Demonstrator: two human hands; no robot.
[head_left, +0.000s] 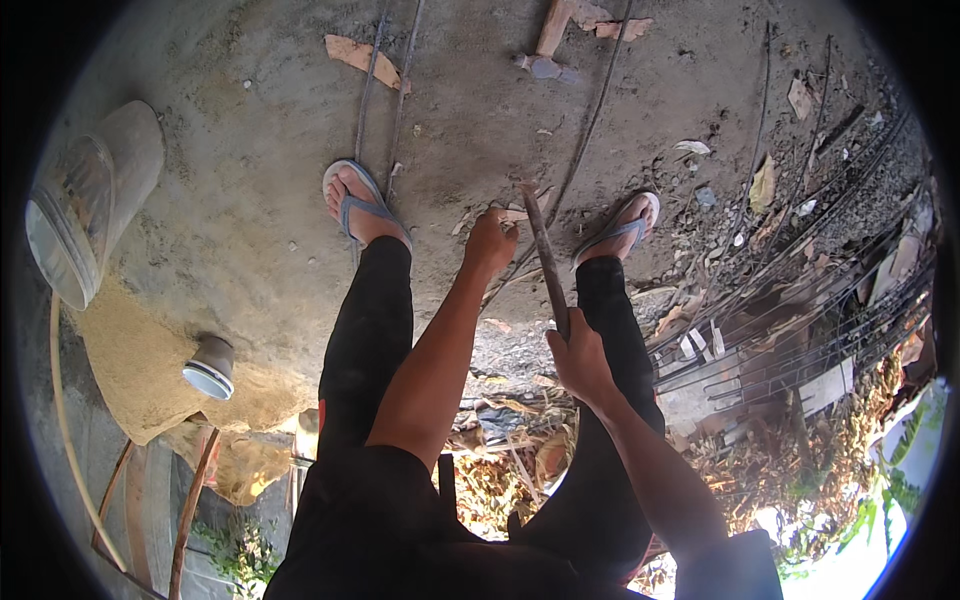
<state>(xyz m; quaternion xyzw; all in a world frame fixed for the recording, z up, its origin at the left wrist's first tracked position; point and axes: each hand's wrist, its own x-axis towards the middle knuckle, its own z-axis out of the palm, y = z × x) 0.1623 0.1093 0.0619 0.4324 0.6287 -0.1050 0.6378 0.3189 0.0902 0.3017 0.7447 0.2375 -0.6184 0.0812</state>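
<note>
My right hand (580, 358) is closed around the near end of a long, brownish-grey stick-like bar (545, 255); I cannot tell whether it is wood or rusty metal. The bar slants away from me, its far end close to the ground. To its left, low over the ground, my left hand (490, 242) is bent with its fingers drawn in. Whatever it may grip is too small to make out. Just beyond those fingers lies a pale wood scrap (530, 207). A thin dark rod (600, 95) runs along the ground between my sandalled feet, passing under the bar.
A hammer (547, 68) lies ahead beside wood scraps. Two more rods (400, 105) lie near my left foot. At left are a large bucket (75, 215), a small pail (210, 368) and a sand pile (130, 350). Bent metal rods (790, 345) and debris crowd the right.
</note>
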